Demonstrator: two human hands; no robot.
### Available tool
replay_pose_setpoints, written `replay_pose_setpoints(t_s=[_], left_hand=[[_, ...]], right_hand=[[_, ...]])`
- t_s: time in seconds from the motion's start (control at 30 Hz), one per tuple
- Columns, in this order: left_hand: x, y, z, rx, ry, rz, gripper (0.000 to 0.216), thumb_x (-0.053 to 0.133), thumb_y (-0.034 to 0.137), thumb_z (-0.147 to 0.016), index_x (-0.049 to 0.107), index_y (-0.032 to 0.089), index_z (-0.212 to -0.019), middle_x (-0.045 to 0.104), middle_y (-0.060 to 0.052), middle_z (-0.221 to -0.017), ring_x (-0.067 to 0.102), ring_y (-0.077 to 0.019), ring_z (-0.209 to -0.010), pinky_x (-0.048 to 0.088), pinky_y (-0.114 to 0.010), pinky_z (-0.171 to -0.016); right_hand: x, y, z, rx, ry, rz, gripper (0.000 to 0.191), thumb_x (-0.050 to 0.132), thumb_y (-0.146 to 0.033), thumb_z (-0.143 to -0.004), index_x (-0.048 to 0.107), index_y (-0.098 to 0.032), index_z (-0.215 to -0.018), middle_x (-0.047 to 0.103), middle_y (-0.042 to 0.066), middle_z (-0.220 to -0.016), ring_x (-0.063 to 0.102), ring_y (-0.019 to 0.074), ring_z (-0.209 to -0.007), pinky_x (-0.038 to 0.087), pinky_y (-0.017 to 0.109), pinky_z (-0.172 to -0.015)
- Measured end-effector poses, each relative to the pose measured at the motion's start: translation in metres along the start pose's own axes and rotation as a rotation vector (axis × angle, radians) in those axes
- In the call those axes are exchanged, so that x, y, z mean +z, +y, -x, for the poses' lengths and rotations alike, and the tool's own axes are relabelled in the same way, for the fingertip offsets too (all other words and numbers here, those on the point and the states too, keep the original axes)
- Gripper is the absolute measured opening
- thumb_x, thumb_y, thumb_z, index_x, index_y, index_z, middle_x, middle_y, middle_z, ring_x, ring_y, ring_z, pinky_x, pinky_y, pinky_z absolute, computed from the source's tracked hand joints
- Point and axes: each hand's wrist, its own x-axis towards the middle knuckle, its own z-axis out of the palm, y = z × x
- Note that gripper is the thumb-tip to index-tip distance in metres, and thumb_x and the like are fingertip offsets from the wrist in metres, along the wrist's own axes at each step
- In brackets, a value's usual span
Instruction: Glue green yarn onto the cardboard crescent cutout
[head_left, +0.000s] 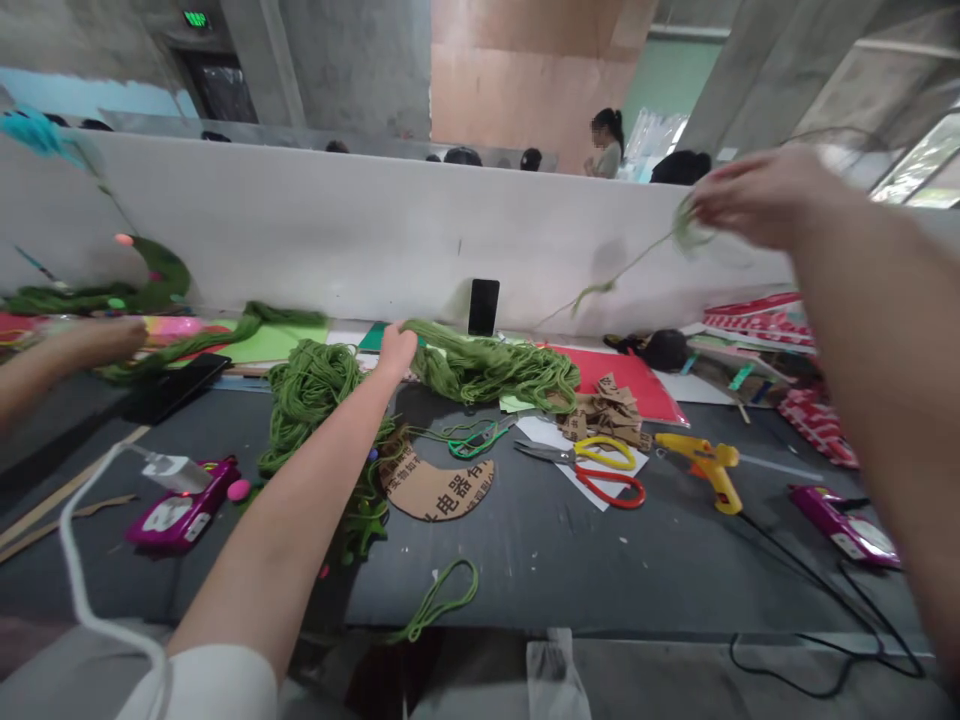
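Green loose-stranded yarn skein [495,370] on dark grey counter [540,570], before upright black phone [484,306]; pinched at left end in left hand's grip [398,352]. Thin green yarn strand [596,289] pinched in right hand's grip [761,198], raised.

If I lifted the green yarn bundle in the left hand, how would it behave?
The green yarn bundle would probably droop, since its strands lie slack and wavy beyond the left hand. It may tangle, as many strands loop over one another. Rolling seems unlikely: the bundle lies spread out, not round.
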Motion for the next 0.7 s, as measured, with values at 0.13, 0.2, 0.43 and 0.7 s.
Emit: replay_pose_setpoints(t_s=[0.13, 0.2, 0.43, 0.7], left_hand=[[-0.004, 0.054, -0.01, 0.094, 0.027, 0.294, 0.029, 0.042, 0.019, -0.077, 0.068, 0.013, -0.089, 0.07, -0.006, -0.076, 0.067, -0.0197, -0.072, 0.056, -0.032, -0.069], [-0.006, 0.08, -0.01, 0.207, 0.006, 0.434, 0.021, 0.047, 0.02, -0.076, 0.066, 0.014, -0.081, 0.064, -0.003, -0.067, 0.064, -0.0171, -0.067, 0.053, -0.029, -0.065], [-0.029, 0.096, -0.004, 0.36, 0.082, 0.269, 0.008, 0.055, 0.018, -0.074, 0.062, 0.015, -0.073, 0.059, -0.001, -0.063, 0.058, -0.0141, -0.063, 0.045, -0.024, -0.059], [-0.031, 0.028, -0.002, 0.232, -0.041, -0.192, 0.02, 0.063, 0.036, -0.08, 0.061, 0.019, -0.07, 0.06, -0.003, -0.066, 0.057, -0.0194, -0.07, 0.046, -0.03, -0.07]], right_hand=[[0.095, 0.001, 0.04, 0.073, -0.466, 0.084, 0.072, 0.093, -0.035, -0.058, 0.067, -0.012, -0.121, 0.065, 0.026, -0.125, 0.067, 0.0305, -0.102, 0.051, 0.048, -0.092], [0.145, -0.018, 0.063, -0.109, -0.626, 0.058, 0.089, 0.093, -0.043, -0.055, 0.059, -0.02, -0.134, 0.056, 0.02, -0.141, 0.06, 0.0327, -0.12, 0.049, 0.047, -0.101], [0.187, -0.06, 0.052, -0.181, -0.594, -0.306, 0.003, 0.069, -0.019, -0.084, 0.068, -0.019, -0.081, 0.071, 0.007, -0.082, 0.067, 0.0201, -0.079, 0.056, 0.038, -0.08], [0.079, -0.065, 0.0, -0.214, -0.634, -0.069, 0.011, 0.074, -0.021, -0.083, 0.067, -0.013, -0.084, 0.041, -0.01, -0.048, 0.042, 0.003, -0.046, 0.038, 0.02, -0.053]])
